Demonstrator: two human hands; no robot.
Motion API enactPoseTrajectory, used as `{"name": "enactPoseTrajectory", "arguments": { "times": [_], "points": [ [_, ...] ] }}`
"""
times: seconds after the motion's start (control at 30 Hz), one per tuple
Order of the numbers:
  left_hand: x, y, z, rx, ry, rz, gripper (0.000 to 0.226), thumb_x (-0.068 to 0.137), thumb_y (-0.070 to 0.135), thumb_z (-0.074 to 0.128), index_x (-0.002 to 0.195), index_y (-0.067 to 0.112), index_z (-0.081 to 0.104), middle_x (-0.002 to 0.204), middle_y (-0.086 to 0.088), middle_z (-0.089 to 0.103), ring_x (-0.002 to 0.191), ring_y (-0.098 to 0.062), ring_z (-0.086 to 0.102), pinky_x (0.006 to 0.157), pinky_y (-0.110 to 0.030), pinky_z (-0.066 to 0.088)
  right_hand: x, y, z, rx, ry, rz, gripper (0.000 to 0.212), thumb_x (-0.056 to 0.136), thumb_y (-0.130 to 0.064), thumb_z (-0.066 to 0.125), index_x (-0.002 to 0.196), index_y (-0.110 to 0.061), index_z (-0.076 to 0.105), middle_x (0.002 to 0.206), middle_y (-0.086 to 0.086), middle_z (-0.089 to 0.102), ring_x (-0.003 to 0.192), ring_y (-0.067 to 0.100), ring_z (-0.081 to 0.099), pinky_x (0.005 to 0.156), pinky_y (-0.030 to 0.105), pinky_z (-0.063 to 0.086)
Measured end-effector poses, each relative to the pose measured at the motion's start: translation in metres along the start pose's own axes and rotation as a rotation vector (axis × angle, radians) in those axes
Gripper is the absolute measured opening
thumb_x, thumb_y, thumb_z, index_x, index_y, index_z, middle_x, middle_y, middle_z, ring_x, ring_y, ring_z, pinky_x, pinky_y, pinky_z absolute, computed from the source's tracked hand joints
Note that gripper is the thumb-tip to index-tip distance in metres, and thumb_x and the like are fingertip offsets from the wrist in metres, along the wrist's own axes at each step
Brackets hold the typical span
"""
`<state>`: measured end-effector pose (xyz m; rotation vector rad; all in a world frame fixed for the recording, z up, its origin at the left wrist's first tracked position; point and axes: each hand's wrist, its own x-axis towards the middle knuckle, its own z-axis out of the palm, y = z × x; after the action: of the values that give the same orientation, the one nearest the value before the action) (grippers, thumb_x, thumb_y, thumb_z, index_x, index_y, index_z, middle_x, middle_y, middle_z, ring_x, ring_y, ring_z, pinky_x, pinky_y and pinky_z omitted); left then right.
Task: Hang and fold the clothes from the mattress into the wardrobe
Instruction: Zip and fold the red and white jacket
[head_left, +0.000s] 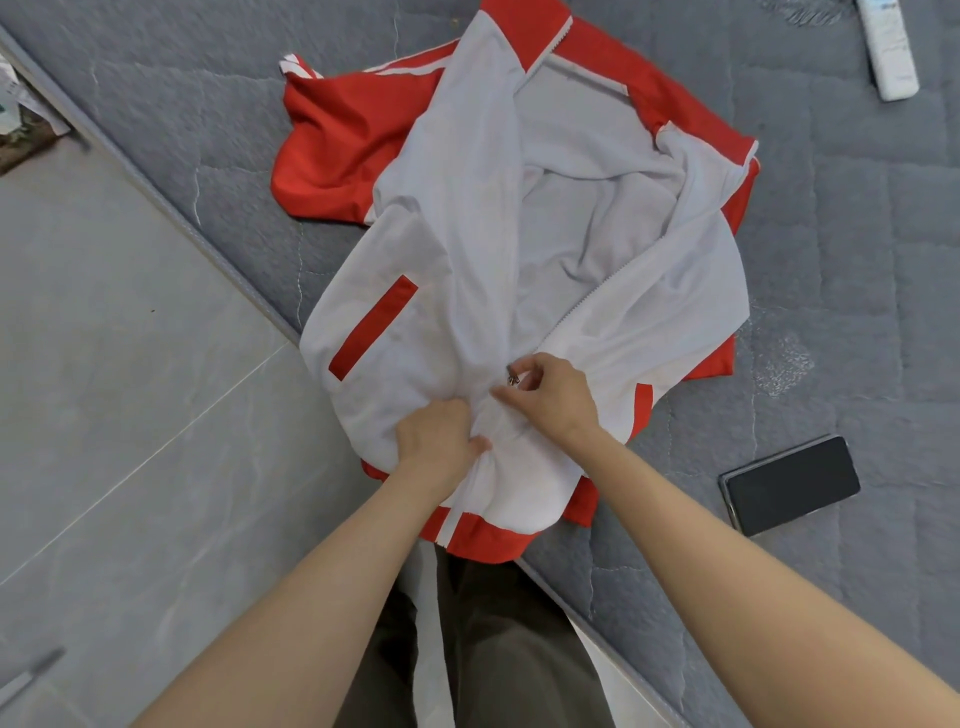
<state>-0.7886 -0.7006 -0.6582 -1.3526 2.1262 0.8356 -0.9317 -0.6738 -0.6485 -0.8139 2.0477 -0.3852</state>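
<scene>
No readable text on the jacket (467, 208), remote (889, 49) markings too blurred

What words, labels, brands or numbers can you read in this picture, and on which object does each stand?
No text can be read here.
Remote control: a bluish mark near its top, too blurred to read.
Paper at the left edge: print too blurred to read.
Jacket: no lettering shows.
Phone: dark screen, nothing written.
</scene>
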Motion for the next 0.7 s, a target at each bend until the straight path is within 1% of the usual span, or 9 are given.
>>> {"name": "enactPoseTrajectory", "arguments": {
  "times": [0.1, 0.17, 0.27, 0.37, 0.4, 0.47, 0.57, 0.63, 0.7],
  "points": [
    [-0.001, 0.001, 0.000, 0.015, -0.005, -0.002, 0.041, 0.093, 0.050, 0.052, 0.111, 0.013, 0.051, 0.108, -0.005, 0.060, 0.096, -0.021, 0.060, 0.067, -0.028, 0.038, 0.000, 0.002, 0.003, 0.132, 0.089, 0.045, 0.015, 0.083, -0.024, 0.072, 0.095, -0.015, 0.069, 0.082, -0.003, 0.065, 0.083, 0.012, 0.062, 0.079, 0.028, 0.052],
    [-0.001, 0.001, 0.000, 0.023, -0.006, -0.002, 0.041, 0.093, 0.050, 0.052, 0.111, 0.013, 0.051, 0.108, -0.005, 0.060, 0.096, -0.021, 0.060, 0.067, -0.028, 0.038, -0.002, 0.004, 0.002, 0.191, 0.135, 0.047, 0.008, 0.085, -0.022, 0.070, 0.087, -0.015, 0.072, 0.075, -0.003, 0.066, 0.075, 0.009, 0.060, 0.073, 0.022, 0.048],
    [0.000, 0.002, -0.002, 0.024, -0.013, -0.008, 0.041, 0.092, 0.050, 0.053, 0.110, 0.013, 0.052, 0.107, -0.005, 0.060, 0.096, -0.021, 0.060, 0.067, -0.029, 0.039, -0.004, 0.009, -0.001, 0.213, 0.146, 0.031, 0.009, 0.086, -0.015, 0.067, 0.086, -0.016, 0.076, 0.066, -0.006, 0.063, 0.064, 0.003, 0.054, 0.064, 0.009, 0.042],
    [0.001, 0.003, -0.003, 0.016, -0.024, -0.018, 0.041, 0.092, 0.050, 0.054, 0.109, 0.013, 0.052, 0.107, -0.005, 0.061, 0.096, -0.022, 0.060, 0.068, -0.029, 0.040, -0.003, 0.012, -0.010, 0.197, 0.128, 0.038, 0.010, 0.084, -0.012, 0.069, 0.088, -0.016, 0.077, 0.060, -0.010, 0.059, 0.059, 0.000, 0.053, 0.061, 0.004, 0.040],
    [0.000, 0.003, -0.003, 0.019, -0.027, -0.018, 0.041, 0.092, 0.050, 0.054, 0.109, 0.013, 0.052, 0.107, -0.005, 0.061, 0.096, -0.022, 0.060, 0.068, -0.029, 0.040, -0.002, 0.012, -0.013, 0.179, 0.111, 0.032, 0.009, 0.083, -0.012, 0.069, 0.087, -0.015, 0.077, 0.060, -0.009, 0.060, 0.058, 0.000, 0.053, 0.060, 0.004, 0.040],
    [0.000, 0.003, -0.003, 0.025, -0.028, -0.019, 0.041, 0.092, 0.050, 0.053, 0.109, 0.013, 0.052, 0.108, -0.005, 0.060, 0.096, -0.022, 0.060, 0.068, -0.029, 0.039, 0.000, 0.011, -0.018, 0.093, 0.082, -0.017, 0.008, 0.084, -0.011, 0.069, 0.085, -0.014, 0.076, 0.065, -0.005, 0.063, 0.061, 0.002, 0.054, 0.064, 0.012, 0.042],
    [-0.001, 0.003, -0.003, 0.024, -0.021, -0.020, 0.040, 0.093, 0.049, 0.053, 0.109, 0.012, 0.052, 0.108, -0.005, 0.060, 0.096, -0.022, 0.059, 0.068, -0.029, 0.039, 0.005, 0.004, -0.023, -0.134, 0.082, -0.171, 0.011, 0.089, -0.012, 0.063, 0.088, -0.011, 0.073, 0.081, -0.002, 0.068, 0.074, 0.009, 0.057, 0.071, 0.020, 0.041],
    [0.000, 0.003, -0.002, 0.011, -0.028, -0.017, 0.039, 0.093, 0.049, 0.052, 0.108, 0.013, 0.052, 0.106, -0.005, 0.060, 0.094, -0.021, 0.059, 0.067, -0.029, 0.040, 0.015, -0.005, -0.030, -0.218, 0.152, -0.236, 0.015, 0.091, -0.010, 0.057, 0.088, -0.008, 0.072, 0.085, 0.001, 0.069, 0.077, 0.015, 0.057, 0.069, 0.024, 0.038],
    [0.000, 0.003, -0.001, -0.006, -0.033, -0.017, 0.039, 0.094, 0.049, 0.052, 0.107, 0.013, 0.053, 0.105, -0.005, 0.061, 0.092, -0.020, 0.060, 0.067, -0.028, 0.042, 0.030, -0.014, -0.042, -0.185, 0.262, -0.209, 0.017, 0.090, -0.009, 0.055, 0.085, -0.007, 0.071, 0.080, 0.001, 0.066, 0.075, 0.018, 0.056, 0.064, 0.025, 0.031]
  ]
}}
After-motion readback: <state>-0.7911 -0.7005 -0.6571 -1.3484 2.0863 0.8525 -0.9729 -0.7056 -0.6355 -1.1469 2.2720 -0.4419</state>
